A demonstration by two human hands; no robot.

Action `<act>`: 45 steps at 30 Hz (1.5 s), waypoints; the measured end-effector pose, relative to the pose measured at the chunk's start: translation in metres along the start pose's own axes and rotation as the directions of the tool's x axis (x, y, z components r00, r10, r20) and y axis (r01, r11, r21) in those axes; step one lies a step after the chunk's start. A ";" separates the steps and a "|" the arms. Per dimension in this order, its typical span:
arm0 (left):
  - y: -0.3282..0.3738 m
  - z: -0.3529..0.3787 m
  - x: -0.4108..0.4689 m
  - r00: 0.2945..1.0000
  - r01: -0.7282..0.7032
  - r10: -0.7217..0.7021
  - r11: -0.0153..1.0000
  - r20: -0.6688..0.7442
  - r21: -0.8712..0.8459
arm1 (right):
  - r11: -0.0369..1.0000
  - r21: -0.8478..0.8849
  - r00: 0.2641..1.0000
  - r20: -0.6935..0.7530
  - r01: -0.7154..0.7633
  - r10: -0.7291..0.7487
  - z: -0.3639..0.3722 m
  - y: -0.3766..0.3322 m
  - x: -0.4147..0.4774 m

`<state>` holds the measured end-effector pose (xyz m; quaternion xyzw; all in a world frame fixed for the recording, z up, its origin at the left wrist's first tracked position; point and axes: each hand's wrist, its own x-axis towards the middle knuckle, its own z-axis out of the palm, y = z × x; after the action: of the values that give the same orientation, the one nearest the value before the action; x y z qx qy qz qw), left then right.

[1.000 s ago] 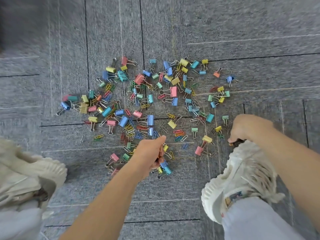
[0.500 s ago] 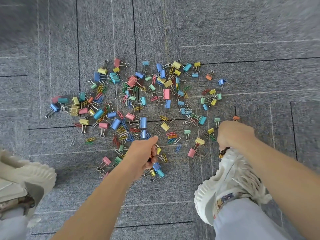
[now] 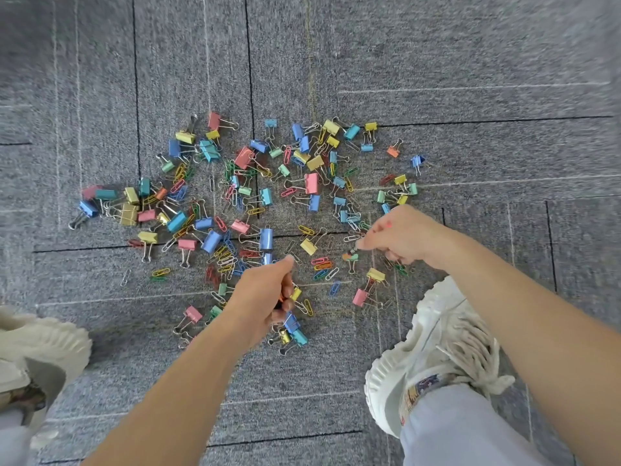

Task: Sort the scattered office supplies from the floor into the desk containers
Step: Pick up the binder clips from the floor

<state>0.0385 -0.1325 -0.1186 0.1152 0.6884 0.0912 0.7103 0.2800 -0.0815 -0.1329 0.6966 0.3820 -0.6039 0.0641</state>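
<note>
Two curled hands: my left hand hoarded clips to save trips; my right hand pinched another binder clip.

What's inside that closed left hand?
Only an orange sliver shows between the curled fingers of the left hand. Whatever else it holds is covered by the fingers and palm.
</note>
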 end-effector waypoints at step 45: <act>0.025 -0.095 0.012 0.854 -0.231 0.518 0.436 -0.033 0.870 | 0.946 -0.289 0.723 -0.622 0.147 -0.302 -0.007 -0.090 0.044</act>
<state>-0.0550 -0.1012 -0.1253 0.5789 0.6983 -0.0785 0.4136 0.2299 0.0050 -0.1370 0.8009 0.5258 -0.2771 -0.0721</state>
